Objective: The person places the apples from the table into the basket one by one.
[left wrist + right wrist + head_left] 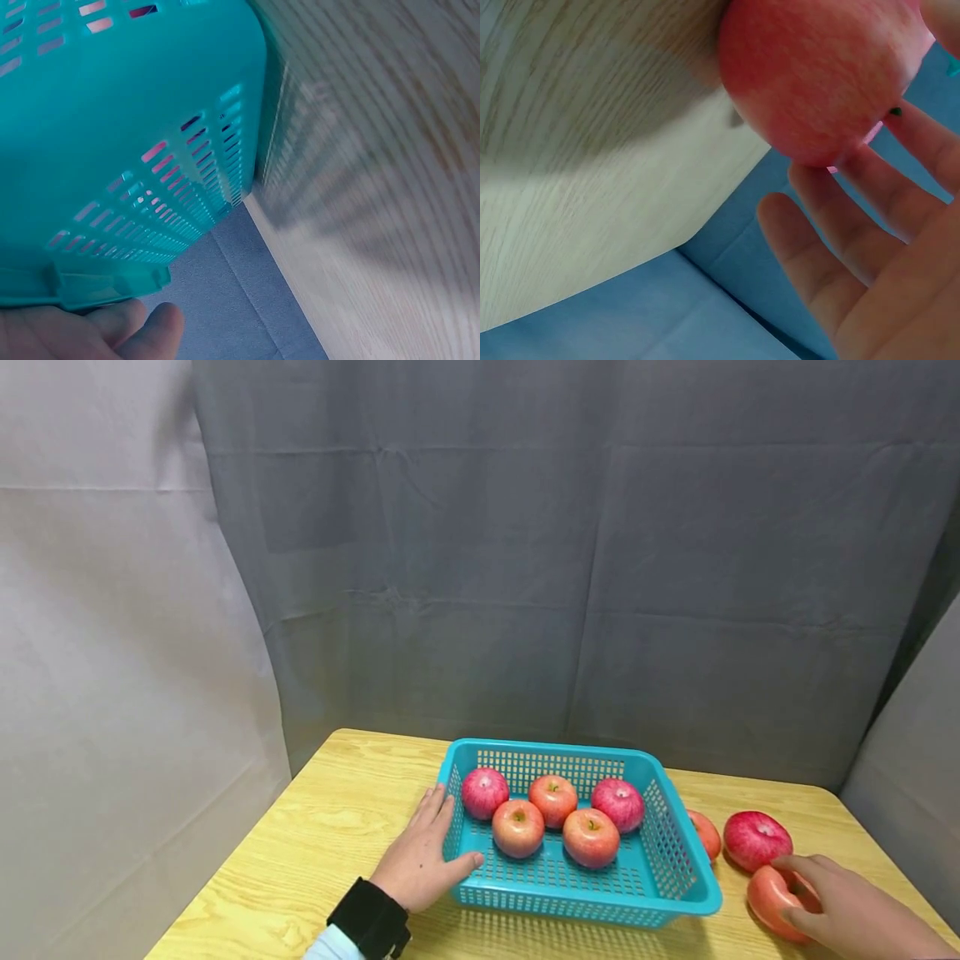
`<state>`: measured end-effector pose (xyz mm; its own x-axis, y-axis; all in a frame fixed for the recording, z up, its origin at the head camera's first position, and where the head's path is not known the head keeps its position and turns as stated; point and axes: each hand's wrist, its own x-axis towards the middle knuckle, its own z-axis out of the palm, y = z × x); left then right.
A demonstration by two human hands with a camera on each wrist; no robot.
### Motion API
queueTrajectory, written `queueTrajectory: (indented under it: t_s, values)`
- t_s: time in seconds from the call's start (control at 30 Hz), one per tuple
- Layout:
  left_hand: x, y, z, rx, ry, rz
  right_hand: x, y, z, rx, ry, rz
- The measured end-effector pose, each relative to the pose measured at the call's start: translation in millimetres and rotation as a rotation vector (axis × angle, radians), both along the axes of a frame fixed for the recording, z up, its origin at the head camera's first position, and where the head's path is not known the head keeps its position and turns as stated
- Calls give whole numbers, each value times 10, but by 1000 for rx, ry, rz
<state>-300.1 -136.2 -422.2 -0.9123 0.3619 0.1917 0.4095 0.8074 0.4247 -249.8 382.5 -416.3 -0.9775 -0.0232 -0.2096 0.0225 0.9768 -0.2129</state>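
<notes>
A turquoise plastic basket [570, 903] sits on the table with several apples inside, among them a deep pink one [484, 792] and a lighter red one [517, 828]. My left hand [427, 860] rests along the basket's left rim, fingers extended and thumb spread over the near left corner. In the left wrist view its fingertips [161, 330] lie against the rim. To the right of the basket, my right hand [847, 897] holds a light red apple [772, 906] between thumb and fingers. The right wrist view shows this apple [817, 75] close to the tabletop, fingertips touching its side.
A deep pink apple [757, 841] lies just behind the held one. Another red apple [705, 833] is partly hidden behind the basket's right wall. The wooden table [300, 852] ends at a grey cloth backdrop [480, 568], with pale cloth on both sides.
</notes>
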Motion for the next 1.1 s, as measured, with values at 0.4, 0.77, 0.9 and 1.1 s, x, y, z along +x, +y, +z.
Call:
queueTrajectory:
  t_s: [0.4, 0.77, 0.9, 1.1]
  values:
    - [26, -4, 7, 15, -3, 1, -53, 53, -71, -17, 16, 15]
    - [12, 7, 29, 14, 5, -3, -44, -38, -40, -22, -6, 11]
    - [11, 12, 29, 13, 1, -3, 13, -103, 33, -10, 63, 22]
    - [17, 3, 21, 18, 4, 0, 124, -260, 319, 0, 301, 127]
